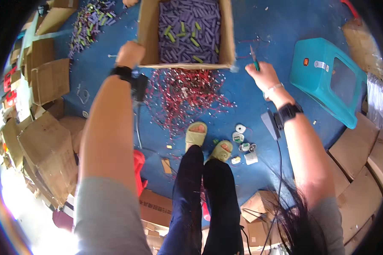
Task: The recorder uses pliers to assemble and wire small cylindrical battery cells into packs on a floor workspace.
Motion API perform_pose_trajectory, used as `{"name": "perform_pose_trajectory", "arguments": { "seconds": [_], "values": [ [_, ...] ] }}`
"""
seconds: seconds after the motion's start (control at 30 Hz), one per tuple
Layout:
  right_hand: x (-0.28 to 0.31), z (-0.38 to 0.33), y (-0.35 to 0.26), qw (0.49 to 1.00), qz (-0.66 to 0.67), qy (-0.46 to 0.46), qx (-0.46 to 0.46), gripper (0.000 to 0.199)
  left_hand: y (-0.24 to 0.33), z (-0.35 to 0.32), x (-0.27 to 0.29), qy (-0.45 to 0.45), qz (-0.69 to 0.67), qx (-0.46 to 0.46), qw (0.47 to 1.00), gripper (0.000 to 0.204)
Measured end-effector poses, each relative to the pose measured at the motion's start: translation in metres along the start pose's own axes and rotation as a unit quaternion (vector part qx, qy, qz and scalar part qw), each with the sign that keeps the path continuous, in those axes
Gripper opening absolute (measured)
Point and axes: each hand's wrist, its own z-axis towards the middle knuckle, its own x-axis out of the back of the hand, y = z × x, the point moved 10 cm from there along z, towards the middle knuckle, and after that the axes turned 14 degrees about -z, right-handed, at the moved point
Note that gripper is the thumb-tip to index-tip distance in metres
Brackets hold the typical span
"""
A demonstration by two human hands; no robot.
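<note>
A cardboard box [144, 32] full of purple and a few lime-green cylindrical cells [189, 32] stands at the top centre. My left hand [130, 54] is closed at the box's near left corner; what its fingers hold, if anything, is hidden. A small white-tipped piece [111, 55] shows just left of it. To the right of the box, my right hand [264, 74] is closed on a slim tool with a green handle [256, 65] and a narrow metal tip pointing away from me. Red and black wires [185, 93] with white connectors lie heaped below the box.
Another pile of cells [89, 27] lies on the blue floor at far left, near part of another person's hand [130, 2]. A teal plastic stool [310, 63] lies tipped over at right. Small spools [238, 137] sit beside my slippers. Cardboard boxes [51, 80] line both sides.
</note>
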Motion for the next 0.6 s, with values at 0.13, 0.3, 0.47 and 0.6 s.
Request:
{"name": "perform_pose_trajectory", "arguments": {
  "seconds": [0.13, 0.3, 0.47, 0.6],
  "values": [
    [-0.021, -0.093, 0.035, 0.995, -0.058, 0.0, 0.08, 0.019, 0.008, -0.036, -0.003, 0.04, -0.209, -0.035, 0.977, 0.03],
    [-0.085, -0.243, 0.164, 0.933, -0.253, -0.254, -0.013, 0.028, 0.036, -0.169, -0.033, -0.135, -0.336, 0.07, 0.929, 0.035],
    [-0.103, -0.386, 0.226, 0.885, -0.142, -0.4, -0.191, 0.031, 0.035, -0.339, -0.074, -0.289, -0.315, 0.122, 0.896, 0.031],
    [-0.077, -0.357, 0.205, 0.918, -0.078, -0.334, -0.2, 0.03, 0.002, -0.503, -0.128, -0.234, -0.469, 0.299, 0.797, 0.034]
  ]
}}
